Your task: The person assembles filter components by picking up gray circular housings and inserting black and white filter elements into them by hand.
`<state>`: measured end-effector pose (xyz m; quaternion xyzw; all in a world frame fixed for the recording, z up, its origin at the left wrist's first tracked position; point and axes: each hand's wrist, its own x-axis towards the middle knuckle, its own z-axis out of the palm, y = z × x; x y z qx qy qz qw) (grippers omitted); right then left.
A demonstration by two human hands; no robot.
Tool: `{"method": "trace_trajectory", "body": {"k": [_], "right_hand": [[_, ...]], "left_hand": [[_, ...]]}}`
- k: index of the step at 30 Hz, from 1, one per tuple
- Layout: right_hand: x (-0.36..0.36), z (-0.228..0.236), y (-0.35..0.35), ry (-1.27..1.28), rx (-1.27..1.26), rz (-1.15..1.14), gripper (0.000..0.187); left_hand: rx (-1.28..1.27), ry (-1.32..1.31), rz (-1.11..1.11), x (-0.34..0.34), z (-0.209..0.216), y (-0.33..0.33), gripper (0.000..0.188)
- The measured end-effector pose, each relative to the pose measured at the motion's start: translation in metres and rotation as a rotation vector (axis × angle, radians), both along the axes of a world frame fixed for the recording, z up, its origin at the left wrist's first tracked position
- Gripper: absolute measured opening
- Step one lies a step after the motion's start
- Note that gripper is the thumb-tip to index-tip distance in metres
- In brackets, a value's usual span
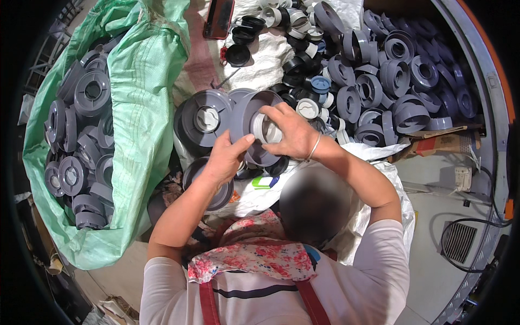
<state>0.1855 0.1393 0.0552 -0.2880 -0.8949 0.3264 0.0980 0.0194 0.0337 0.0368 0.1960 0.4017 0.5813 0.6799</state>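
Head view: I see the left hand pinching a grey ring by its edge and the right hand gripping the white cap inside it, both probably light, stiff and slippery, best held by the rims, with a green sack farther out, left of the grip.

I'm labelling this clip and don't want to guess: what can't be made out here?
All in the head view:
- Left hand: most fingers, hidden behind the grey ring.
- White cap: partly covered by the right hand.
- Phone: far end cut off by the top edge.
- Green sack: deeper contents, hidden by its wall and the upper grey parts.
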Motion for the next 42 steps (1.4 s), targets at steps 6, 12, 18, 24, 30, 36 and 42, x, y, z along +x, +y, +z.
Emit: {"method": "trace_trajectory", "body": {"k": [6,12,18,24,30,36,42], "right_hand": [[0.008,0.024,-0.007,-0.114,0.206,0.287,0.073],[0.018,0.018,-0.01,-0.038,0.522,0.618,0.077],[0.006,0.019,-0.015,-0.053,-0.109,-0.056,0.063],[0.033,0.007,0.021,-0.254,-0.259,-0.193,0.071],[0.208,-0.024,0.139,-0.528,0.712,-1.453,0.064],[0.257,-0.022,0.153,0.098,0.733,-1.943,0.068],[0.298,-0.041,0.156,0.164,0.538,-2.134,0.09]], "left_hand": [[-0.053,-0.095,-0.177,-0.014,0.011,-0.006,0.042],[-0.075,-0.148,-0.395,-0.026,0.007,-0.006,0.04],[0.043,-0.079,-0.144,-0.001,0.004,-0.009,0.047],[0.319,1.21,0.25,-0.016,-0.007,-0.017,0.084],[0.223,1.601,0.377,-0.042,0.007,0.001,0.071],[0.483,1.209,0.397,-0.025,0.002,0.002,0.018],[0.476,1.155,0.205,-0.011,-0.003,-0.004,0.016]]}}
